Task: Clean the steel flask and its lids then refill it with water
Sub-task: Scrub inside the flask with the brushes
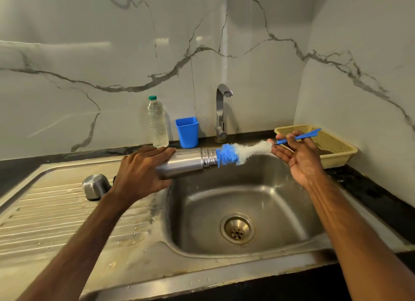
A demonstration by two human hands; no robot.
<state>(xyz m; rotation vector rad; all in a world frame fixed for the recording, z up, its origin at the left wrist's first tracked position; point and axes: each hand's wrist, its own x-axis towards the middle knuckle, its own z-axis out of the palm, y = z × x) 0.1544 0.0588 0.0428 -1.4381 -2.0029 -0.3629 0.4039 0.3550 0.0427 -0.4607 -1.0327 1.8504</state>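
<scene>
I saw steel flask [186,162] held level above sink basin [202,211], its base hidden in left grip [139,168], clamped round it. Right grip [298,157] pinched bottle brush [233,153] handle, blue bristles at flask mouth. Steel lid [95,186] left of basin. Plastic bottle [157,123], blue cup [187,132], tap [221,112] behind basin. Yellow basket [336,148] right of basin. Dark thing behind left wrist unclear.

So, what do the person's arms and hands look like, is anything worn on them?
The left hand and the right hand are bare: no gloves, rings or watch show. The left forearm and the right forearm are bare too; no sleeve is in view.
</scene>
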